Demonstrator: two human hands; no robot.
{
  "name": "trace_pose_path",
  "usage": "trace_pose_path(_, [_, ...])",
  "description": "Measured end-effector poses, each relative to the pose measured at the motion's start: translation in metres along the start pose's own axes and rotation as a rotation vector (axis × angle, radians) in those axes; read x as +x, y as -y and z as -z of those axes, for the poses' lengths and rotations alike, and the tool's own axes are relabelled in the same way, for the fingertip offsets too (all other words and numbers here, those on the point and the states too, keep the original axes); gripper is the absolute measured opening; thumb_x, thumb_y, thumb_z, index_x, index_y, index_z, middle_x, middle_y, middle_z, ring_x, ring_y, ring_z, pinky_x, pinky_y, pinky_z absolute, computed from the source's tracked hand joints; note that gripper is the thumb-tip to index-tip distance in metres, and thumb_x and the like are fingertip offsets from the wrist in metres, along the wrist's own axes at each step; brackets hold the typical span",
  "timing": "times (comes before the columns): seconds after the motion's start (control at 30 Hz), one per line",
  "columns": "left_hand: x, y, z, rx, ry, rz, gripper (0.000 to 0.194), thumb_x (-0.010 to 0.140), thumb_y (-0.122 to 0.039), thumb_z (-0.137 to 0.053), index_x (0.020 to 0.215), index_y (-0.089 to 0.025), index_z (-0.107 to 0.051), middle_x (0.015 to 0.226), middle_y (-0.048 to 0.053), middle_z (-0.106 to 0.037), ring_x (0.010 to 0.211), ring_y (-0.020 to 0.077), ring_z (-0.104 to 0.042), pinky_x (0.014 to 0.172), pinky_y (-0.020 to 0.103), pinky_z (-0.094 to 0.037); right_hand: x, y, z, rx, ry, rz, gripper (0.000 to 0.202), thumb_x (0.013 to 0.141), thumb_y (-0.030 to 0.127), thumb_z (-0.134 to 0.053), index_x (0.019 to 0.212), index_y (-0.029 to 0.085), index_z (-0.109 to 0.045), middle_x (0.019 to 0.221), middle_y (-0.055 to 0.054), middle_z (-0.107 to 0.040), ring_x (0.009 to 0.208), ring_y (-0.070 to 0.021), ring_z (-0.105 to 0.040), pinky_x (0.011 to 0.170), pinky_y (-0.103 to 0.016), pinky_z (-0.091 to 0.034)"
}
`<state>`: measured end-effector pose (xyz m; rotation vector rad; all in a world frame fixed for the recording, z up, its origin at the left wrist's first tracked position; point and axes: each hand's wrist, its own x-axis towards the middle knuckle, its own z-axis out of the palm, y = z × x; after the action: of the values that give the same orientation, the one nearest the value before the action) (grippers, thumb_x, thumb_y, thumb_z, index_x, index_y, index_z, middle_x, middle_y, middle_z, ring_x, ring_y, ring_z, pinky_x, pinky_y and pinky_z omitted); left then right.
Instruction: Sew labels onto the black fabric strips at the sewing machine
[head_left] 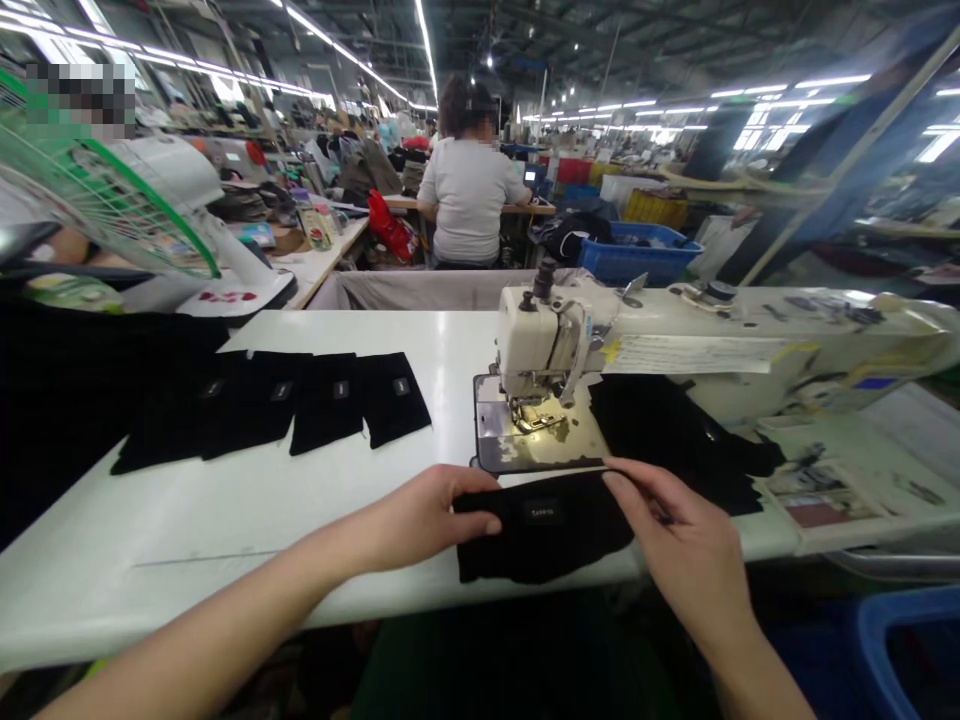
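Here the left hand (439,515) and right hand (682,545) each pinch an end of a black fabric piece (551,550) near the worktop's (360,545) front edge, seemingly to hold it taut, label (541,512) up. Just beyond, the sewing machine (532,340) blocks the way to the back edge; labelled pieces (397,410) overlap toward the left rear corner, perhaps so every label shows.
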<state>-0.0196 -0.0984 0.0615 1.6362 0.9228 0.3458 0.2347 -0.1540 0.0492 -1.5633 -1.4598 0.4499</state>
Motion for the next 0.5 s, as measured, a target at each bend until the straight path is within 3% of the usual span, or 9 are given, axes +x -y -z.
trace_pose_path(0.1, [0.001, 0.012, 0.019, -0.099, -0.153, 0.062, 0.021, 0.082, -0.037, -0.07, 0.09, -0.017, -0.073, 0.082, 0.0, -0.072, 0.075, 0.0161, -0.064, 0.073, 0.027, -0.05, -0.003, -0.011, 0.0, -0.009, 0.005, -0.008, 0.029, 0.093, 0.046, -0.06, 0.102, 0.023, -0.075, 0.09, -0.004, -0.076, 0.075, -0.0194, -0.07, 0.072, -0.028, -0.055])
trace_pose_path(0.2, [0.0, 0.015, 0.033, -0.22, -0.289, 0.072, 0.028, 0.084, -0.044, -0.07, 0.089, -0.017, -0.072, 0.083, 0.0, -0.072, 0.077, 0.0157, -0.064, 0.076, 0.028, -0.049, -0.012, -0.019, -0.002, 0.003, 0.136, -0.047, 0.03, 0.092, 0.048, -0.058, 0.094, 0.023, -0.074, 0.083, -0.004, -0.075, 0.072, -0.0191, -0.07, 0.069, -0.027, -0.056])
trace_pose_path(0.3, [0.001, 0.013, 0.038, -0.329, -0.351, 0.083, 0.031, 0.084, -0.047, -0.07, 0.089, -0.017, -0.071, 0.081, 0.001, -0.071, 0.075, 0.0152, -0.063, 0.077, 0.029, -0.049, -0.028, -0.026, -0.007, 0.036, 0.269, -0.134, 0.031, 0.089, 0.052, -0.059, 0.093, 0.026, -0.076, 0.076, -0.001, -0.075, 0.064, -0.0177, -0.069, 0.058, -0.022, -0.055])
trace_pose_path(0.37, [0.003, 0.011, 0.04, -0.326, -0.322, 0.07, 0.03, 0.083, -0.045, -0.072, 0.091, -0.016, -0.071, 0.083, 0.001, -0.072, 0.077, 0.0163, -0.064, 0.08, 0.031, -0.049, -0.037, -0.032, -0.01, 0.061, 0.26, -0.178, 0.033, 0.088, 0.055, -0.059, 0.094, 0.027, -0.076, 0.078, -0.002, -0.075, 0.066, -0.0185, -0.07, 0.058, -0.022, -0.056])
trace_pose_path(0.5, [0.009, 0.005, 0.043, -0.266, -0.126, 0.002, 0.024, 0.082, -0.037, -0.075, 0.096, -0.017, -0.074, 0.095, 0.002, -0.074, 0.092, 0.0178, -0.065, 0.093, 0.033, -0.047, -0.034, -0.045, -0.02, 0.055, 0.176, -0.103, 0.046, 0.076, 0.058, -0.073, 0.109, 0.026, -0.074, 0.089, -0.004, -0.075, 0.062, -0.0177, -0.067, 0.057, -0.024, -0.057])
